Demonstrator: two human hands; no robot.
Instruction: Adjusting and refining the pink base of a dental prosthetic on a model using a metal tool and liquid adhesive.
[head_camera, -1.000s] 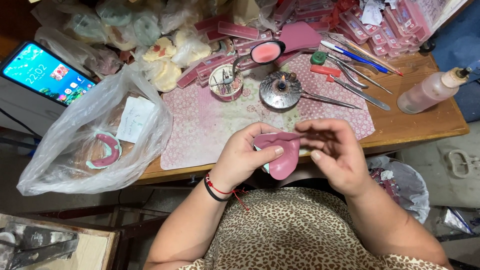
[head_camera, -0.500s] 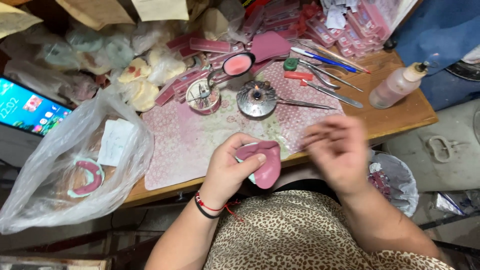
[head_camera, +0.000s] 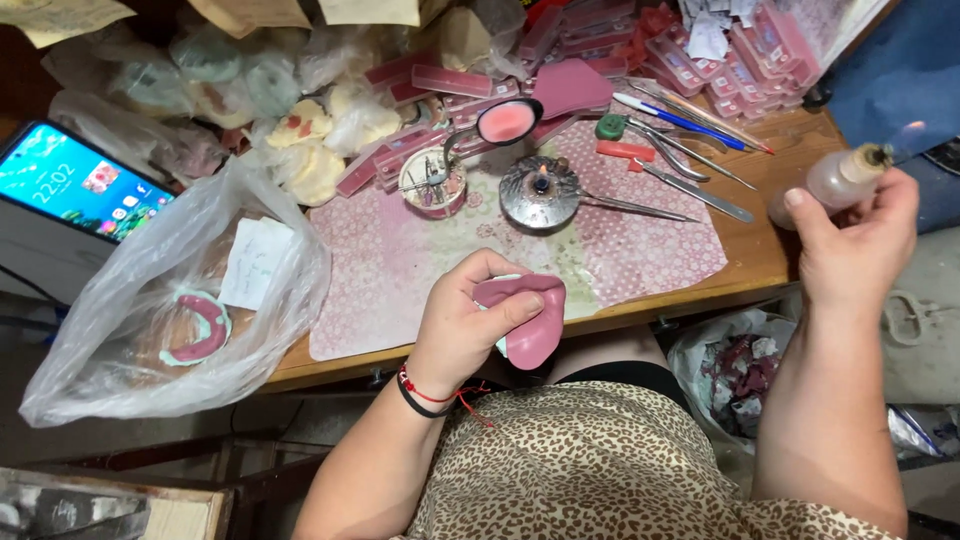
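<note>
Left hand (head_camera: 462, 330) curls shut around a soft pink wax sheet folded over a pale cast (head_camera: 528, 318), held at the near edge of the wooden bench (head_camera: 760, 262), just in front of the small round metal burner (head_camera: 540, 192), presumably for working access. Right hand (head_camera: 850, 245) closes on the translucent plastic squeeze bottle (head_camera: 835, 180), at the bench's right end, well apart from the wax.

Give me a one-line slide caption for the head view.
Left hand folds a pink wax sheet at the cluttered bench while right hand grips a squeeze bottle.

mat (head_camera: 380, 270) front open, burner (head_camera: 541, 192) perhaps blocking behind
</note>
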